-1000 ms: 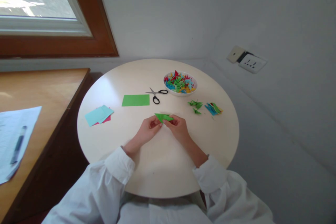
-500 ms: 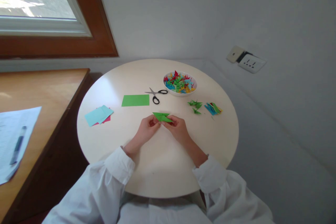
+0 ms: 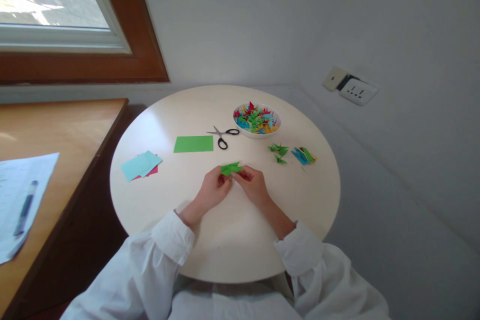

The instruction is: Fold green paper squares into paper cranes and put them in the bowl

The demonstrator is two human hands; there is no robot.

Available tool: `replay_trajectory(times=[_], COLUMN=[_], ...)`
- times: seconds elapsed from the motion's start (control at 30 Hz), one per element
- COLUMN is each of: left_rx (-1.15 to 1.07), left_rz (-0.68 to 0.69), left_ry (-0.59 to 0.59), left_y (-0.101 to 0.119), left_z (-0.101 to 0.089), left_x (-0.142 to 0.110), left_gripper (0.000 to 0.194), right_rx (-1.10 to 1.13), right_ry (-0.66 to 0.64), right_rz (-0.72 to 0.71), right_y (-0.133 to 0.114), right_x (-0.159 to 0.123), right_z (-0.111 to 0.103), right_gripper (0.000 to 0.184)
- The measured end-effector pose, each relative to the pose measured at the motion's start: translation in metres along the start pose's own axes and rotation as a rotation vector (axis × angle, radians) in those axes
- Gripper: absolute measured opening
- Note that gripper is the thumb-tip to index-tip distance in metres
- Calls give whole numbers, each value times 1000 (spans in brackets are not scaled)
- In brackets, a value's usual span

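A piece of folded green paper (image 3: 230, 169) is held just above the round table, between my two hands. My left hand (image 3: 214, 187) pinches its left side, with the fingers curled in. From the other side my right hand (image 3: 253, 183) grips it between thumb and fingers. The paper has pointed, layered folds; its lower part is hidden by my fingers. Beyond it lie a flat green paper sheet (image 3: 193, 144) and scissors (image 3: 222, 137) with black handles, their blades spread.
A white bowl (image 3: 258, 135) full of colourful folded cranes stands at the back. Several small green cranes (image 3: 278, 150) and a pile of coloured paper strips (image 3: 303, 156) lie to the right. Blue and red paper sheets (image 3: 137, 166) are at left on the round table (image 3: 221, 245).
The folded green paper has been turned and its shape looks narrower, with a point now standing at its upper right. My left hand has shifted slightly; the things on the table have stayed put.
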State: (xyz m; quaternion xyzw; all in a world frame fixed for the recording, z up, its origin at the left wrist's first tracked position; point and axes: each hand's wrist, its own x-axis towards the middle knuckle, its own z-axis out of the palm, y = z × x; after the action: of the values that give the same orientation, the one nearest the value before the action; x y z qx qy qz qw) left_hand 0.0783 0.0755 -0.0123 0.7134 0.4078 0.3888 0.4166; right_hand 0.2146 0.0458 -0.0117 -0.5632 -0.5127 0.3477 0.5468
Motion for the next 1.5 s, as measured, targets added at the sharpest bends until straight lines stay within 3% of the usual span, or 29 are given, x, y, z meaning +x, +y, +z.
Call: replay_trajectory(times=[0.27, 0.47, 0.6, 0.7, 0.9, 1.13, 1.5], left_rx=[-56, -62, -130, -177, -402, -268, -279], left_rz=[-4, -29, -28, -39, -78, -65, -85], left_ry=[19, -25, -44, -38, 81, 80, 82], left_y=[-9, -8, -4, -1, 4, 4, 6], left_z=[1, 1, -1, -1, 2, 0, 2], left_x=[2, 3, 2, 3, 5, 6, 5], left_gripper=[6, 5, 8, 10, 20, 4, 8], right_rx=[-4, 73, 161, 159, 148, 105, 82], right_ry=[-5, 37, -21, 28, 88, 141, 146], right_rz=[9, -100, 1, 42, 74, -12, 45], right_y=[0, 3, 3, 0, -4, -1, 0], right_x=[0, 2, 2, 1, 2, 3, 2], right_z=[1, -1, -1, 0, 3, 2, 3], right_gripper=[12, 9, 13, 14, 16, 16, 16])
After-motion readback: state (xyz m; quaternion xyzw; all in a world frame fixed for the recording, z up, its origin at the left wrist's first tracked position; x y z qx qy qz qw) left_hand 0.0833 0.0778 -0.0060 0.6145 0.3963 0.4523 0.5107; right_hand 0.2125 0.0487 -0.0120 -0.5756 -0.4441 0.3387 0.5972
